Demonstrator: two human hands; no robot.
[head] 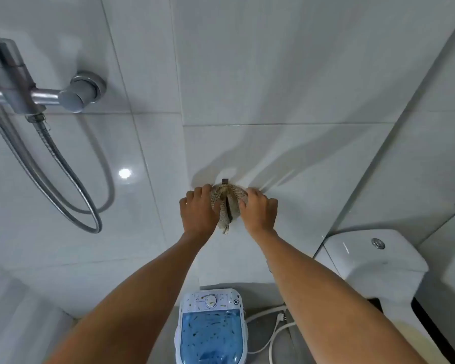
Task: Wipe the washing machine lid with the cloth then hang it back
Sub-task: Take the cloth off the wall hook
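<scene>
The cloth (227, 203) is being held against the tiled wall (286, 74) between the two hands, with its top edge lying just under the small dark hook (225, 181), which is showing directly above the fingers. The left hand (199, 212) is gripping the cloth's left side and the right hand (258, 210) its right side; the fingers (250, 193) of both are being curled round the fabric, not spread. The cloth's long axis is running vertically, its lower corner hanging below the knuckles. Both hands are lying equally near the hook, so the coming move is being judged to turn on the short upward gap between cloth and hook. The washing machine lid (210, 334) is lying far below the fingers, between the forearms.
</scene>
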